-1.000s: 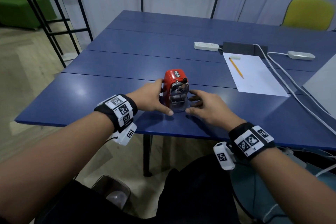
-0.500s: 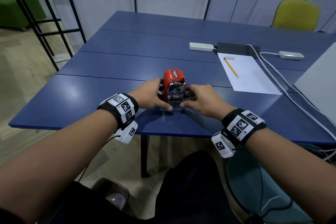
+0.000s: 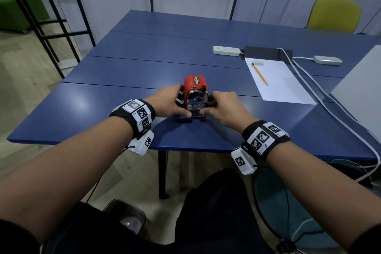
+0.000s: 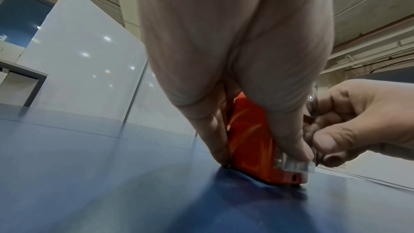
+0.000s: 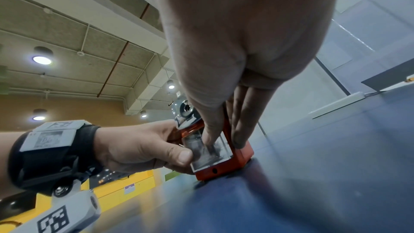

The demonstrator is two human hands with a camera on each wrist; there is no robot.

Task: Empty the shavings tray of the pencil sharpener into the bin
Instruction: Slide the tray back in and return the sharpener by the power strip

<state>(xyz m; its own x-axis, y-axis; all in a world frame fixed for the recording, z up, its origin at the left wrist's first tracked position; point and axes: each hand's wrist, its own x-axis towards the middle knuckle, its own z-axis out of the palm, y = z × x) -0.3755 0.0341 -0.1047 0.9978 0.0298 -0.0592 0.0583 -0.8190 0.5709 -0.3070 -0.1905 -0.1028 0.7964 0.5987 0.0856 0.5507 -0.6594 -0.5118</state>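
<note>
A red pencil sharpener [image 3: 195, 84] with a chrome front stands on the blue table [image 3: 103, 109], near its front edge. Its clear shavings tray [image 3: 195, 112] sits in the base, facing me. My left hand [image 3: 181, 102] grips the sharpener's left side, thumb tip at the tray's left corner. My right hand [image 3: 207, 105] holds the right side, its thumb on the tray front. In the right wrist view the thumb [image 5: 210, 130] presses the clear tray [image 5: 210, 159] and the fingers [image 5: 241, 127] lie along the red body. A dark bin [image 3: 127, 215] stands on the floor by my left leg.
A white sheet [image 3: 278, 82] with a yellow pencil [image 3: 259, 74] lies to the right. Behind it are a power strip [image 3: 226, 50] and white cables [image 3: 329, 107] running off the right edge. A yellow chair [image 3: 334, 14] stands at the far right corner.
My right hand has moved in from beside the sharpener and closed on its front and right side. The left hand keeps its grip; the sharpener stays put.
</note>
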